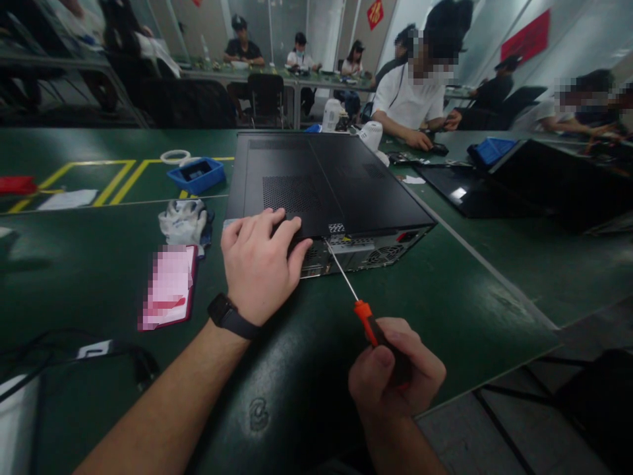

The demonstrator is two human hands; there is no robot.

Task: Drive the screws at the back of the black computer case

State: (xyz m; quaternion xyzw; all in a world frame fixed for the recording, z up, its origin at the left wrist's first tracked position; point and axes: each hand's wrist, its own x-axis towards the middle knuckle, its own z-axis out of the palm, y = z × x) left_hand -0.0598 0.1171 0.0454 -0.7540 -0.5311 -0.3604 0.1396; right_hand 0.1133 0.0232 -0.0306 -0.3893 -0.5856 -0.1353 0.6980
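A black desktop computer case [326, 181] lies flat on the green table [445, 297], its rear panel toward me. My left hand [260, 260], with a dark watch on the wrist, rests on the near left corner of the case lid, fingers spread flat. My right hand [395, 376] is closed round the handle of an orange and black screwdriver [363, 310]. The thin shaft runs up and left, and its tip meets the top edge of the rear panel near the middle.
A phone [168, 287] and a pair of work gloves [184, 221] lie left of the case. A blue parts tray [196, 174] and a tape roll [175, 156] sit behind them. Other people work at the far and right benches, with more cases [544, 178].
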